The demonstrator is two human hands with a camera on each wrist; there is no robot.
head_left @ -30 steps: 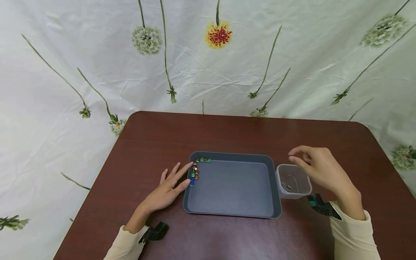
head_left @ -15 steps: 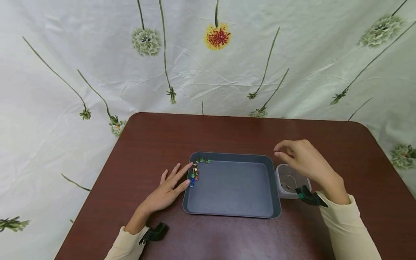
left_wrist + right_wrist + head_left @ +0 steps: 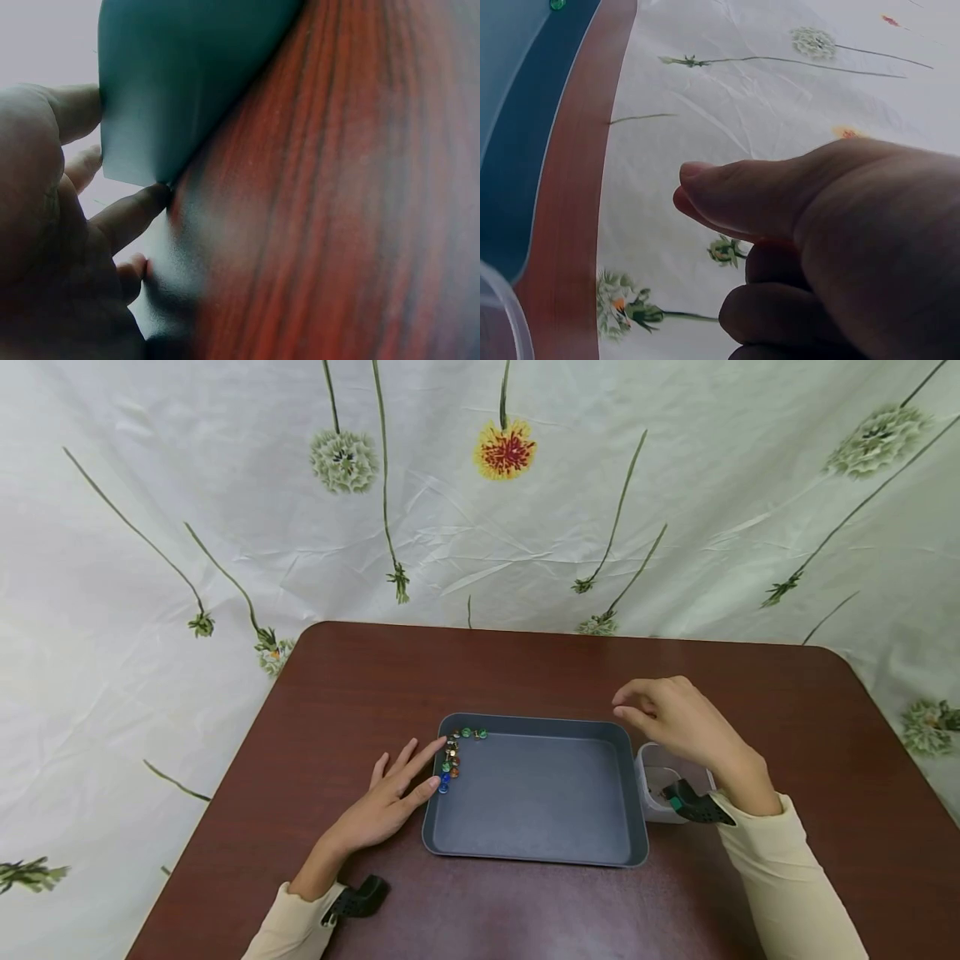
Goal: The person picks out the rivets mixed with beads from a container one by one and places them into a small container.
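Note:
My left hand (image 3: 378, 810) rests with spread fingers against the left rim of a grey rectangular tray (image 3: 536, 789). In the left wrist view, fingers (image 3: 127, 217) touch the tray's outer wall (image 3: 187, 82). Several coloured glass marbles (image 3: 453, 752) lie inside along the tray's left wall and far left corner. My right hand (image 3: 678, 718) is raised above the tray's far right corner, thumb and index finger brought close together. In the right wrist view the thumb (image 3: 742, 195) covers the index fingertip, so anything between them is hidden. The other fingers are curled.
A clear plastic box (image 3: 651, 812) stands against the tray's right side, partly hidden by the right wrist camera (image 3: 697, 802). A few small things lie in it. The brown table (image 3: 375, 677) ends at a white flowered cloth (image 3: 450, 527).
My right hand has moved left, from over the plastic box to near the tray's far right corner. The left hand, tray and marbles look the same.

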